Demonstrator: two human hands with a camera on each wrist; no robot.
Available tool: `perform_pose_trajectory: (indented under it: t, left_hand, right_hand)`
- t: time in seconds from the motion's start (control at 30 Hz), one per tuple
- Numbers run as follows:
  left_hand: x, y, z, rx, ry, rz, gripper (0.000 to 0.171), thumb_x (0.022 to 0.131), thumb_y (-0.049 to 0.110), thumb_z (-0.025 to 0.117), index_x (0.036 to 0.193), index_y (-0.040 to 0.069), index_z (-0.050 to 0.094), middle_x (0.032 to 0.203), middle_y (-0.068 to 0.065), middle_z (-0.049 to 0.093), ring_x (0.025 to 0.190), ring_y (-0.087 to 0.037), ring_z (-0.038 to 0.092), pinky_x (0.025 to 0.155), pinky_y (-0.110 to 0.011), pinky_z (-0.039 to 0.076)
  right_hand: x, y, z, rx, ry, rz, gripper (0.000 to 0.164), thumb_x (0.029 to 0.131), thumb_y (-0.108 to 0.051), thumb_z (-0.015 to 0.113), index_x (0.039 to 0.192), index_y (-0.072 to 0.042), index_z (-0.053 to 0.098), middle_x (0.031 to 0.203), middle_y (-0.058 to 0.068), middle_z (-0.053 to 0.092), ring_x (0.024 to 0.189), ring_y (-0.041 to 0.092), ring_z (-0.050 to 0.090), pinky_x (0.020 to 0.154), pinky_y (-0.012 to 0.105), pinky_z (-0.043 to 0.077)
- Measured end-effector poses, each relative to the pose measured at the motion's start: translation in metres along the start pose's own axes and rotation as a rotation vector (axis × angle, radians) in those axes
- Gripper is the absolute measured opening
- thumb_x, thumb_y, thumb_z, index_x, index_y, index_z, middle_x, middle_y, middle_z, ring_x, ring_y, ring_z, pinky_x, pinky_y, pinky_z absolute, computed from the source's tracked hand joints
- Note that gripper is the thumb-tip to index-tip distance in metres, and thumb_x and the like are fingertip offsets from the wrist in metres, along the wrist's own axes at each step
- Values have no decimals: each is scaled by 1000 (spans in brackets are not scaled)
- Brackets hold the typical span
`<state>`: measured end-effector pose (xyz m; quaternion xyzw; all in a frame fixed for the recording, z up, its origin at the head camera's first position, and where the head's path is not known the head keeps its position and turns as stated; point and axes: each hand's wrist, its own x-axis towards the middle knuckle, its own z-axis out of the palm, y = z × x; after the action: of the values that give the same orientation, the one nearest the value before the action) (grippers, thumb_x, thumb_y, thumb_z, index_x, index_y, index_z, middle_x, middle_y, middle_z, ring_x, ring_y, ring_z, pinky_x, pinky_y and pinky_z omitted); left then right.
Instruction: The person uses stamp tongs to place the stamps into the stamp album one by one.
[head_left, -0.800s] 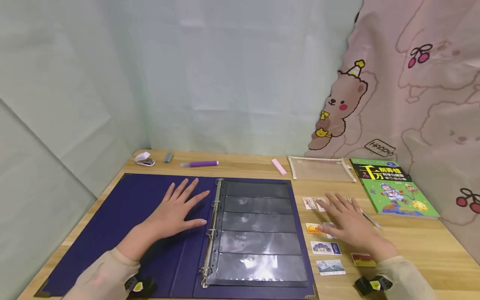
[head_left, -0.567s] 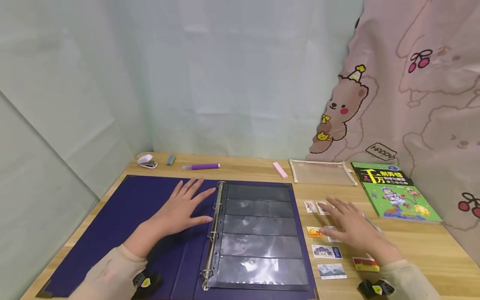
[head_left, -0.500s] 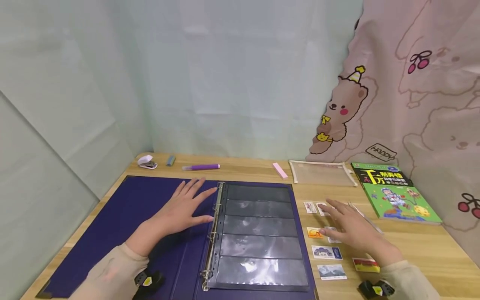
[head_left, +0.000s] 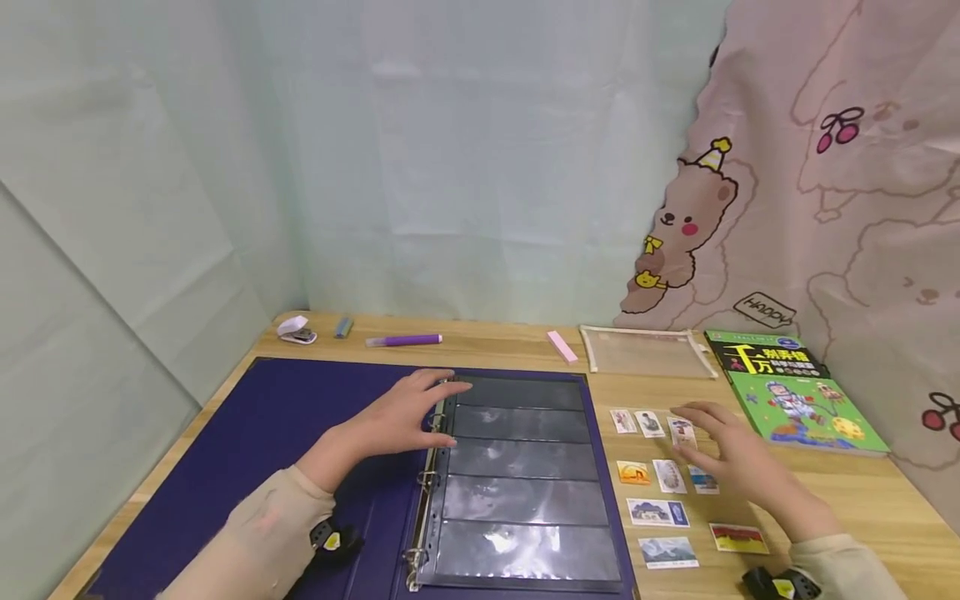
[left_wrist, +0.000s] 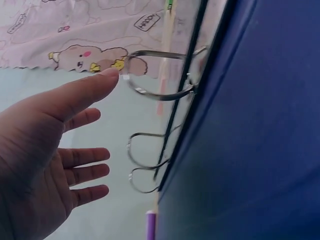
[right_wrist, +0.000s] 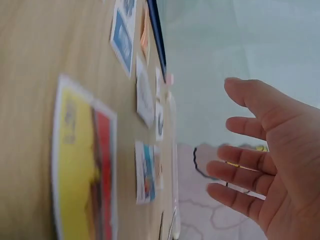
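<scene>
Nearest on the surface (head_left: 510, 337) lie a mountain stamp (head_left: 667, 553) and a red and yellow stamp (head_left: 739, 538); then a blue building stamp (head_left: 657, 512), a row of 3 stamps (head_left: 669, 476) and 3 farther stamps (head_left: 649, 424). Left of them sits the open binder (head_left: 277, 433), its clear page (head_left: 528, 500) on metal rings (head_left: 427, 479). The right hand (head_left: 731, 454) hovers by the stamps, the left hand (head_left: 401, 421) over the rings; both have fingers loosely spread, holding nothing. Beyond are a green book (head_left: 810, 408), clear pouch (head_left: 648, 352) and purple pen (head_left: 405, 340).

The right sleeve (head_left: 843, 571), if dragged, might shift the near stamps, as nothing weighs them down. A fingertip could bend a corner, since they are thin and lie flat. Glare could hide a pocket's edge.

The binder's spine and page run near to far, the page's free edge facing right; its 5 pockets run left to right. The mountain and building stamps lie lengthwise left to right, the 3 farther stamps near to far.
</scene>
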<state>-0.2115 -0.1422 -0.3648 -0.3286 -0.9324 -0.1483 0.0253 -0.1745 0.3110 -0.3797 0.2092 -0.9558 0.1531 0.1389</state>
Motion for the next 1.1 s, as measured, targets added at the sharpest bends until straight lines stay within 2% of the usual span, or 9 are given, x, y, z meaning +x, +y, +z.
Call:
perform_pose_trajectory:
  t: [0.13,0.27,0.43,0.6,0.73,0.97,1.1]
  left_hand:
    - [9,0,9,-46,-28,2,72,73,47,68,136,27,38,140,-10,36,130,-31,33,101,-54,28]
    - [16,-1,15,-78,-42,3,70,73,45,69,135,26,40,139,-10,37,129,-30,33,101,-53,29]
    - [24,-5,22,-90,-44,22,67,73,47,68,132,25,44,138,-10,39,128,-29,34,100,-51,31]
    - [29,-9,29,-109,-50,12,63,73,47,68,128,24,48,136,-8,41,127,-29,36,99,-49,33]
    - [31,-13,34,-107,-46,5,57,74,44,69,124,24,52,133,-7,45,125,-30,39,99,-50,33]
    - [30,-17,40,-109,-19,9,53,73,43,69,121,23,55,130,-7,47,121,-28,42,97,-48,35]
    - [32,-20,44,-116,-11,15,53,73,45,69,119,22,57,130,-5,47,121,-26,42,96,-46,37]
  right_hand:
    - [-4,8,-1,27,35,50,45,80,-27,66,119,-8,54,116,12,53,93,35,59,72,48,48]
    - [-7,16,-2,18,83,65,43,79,-23,68,117,-7,56,109,9,56,86,28,60,66,38,50]
    - [-9,24,-4,-9,109,102,42,78,-20,68,115,-4,56,104,13,58,81,26,58,59,29,45]
    - [-13,34,-9,-14,73,221,42,81,-22,65,114,1,55,100,18,58,80,27,55,57,27,40]
    - [-14,43,-10,-13,41,291,39,82,-22,63,112,3,56,94,19,59,78,26,55,59,30,41]
    - [-15,57,-4,-24,-3,307,30,79,-15,66,101,4,60,79,12,63,64,16,53,55,28,39]
    - [-17,61,-2,-7,-51,343,26,79,-18,66,96,1,62,76,9,66,65,14,55,57,29,39]
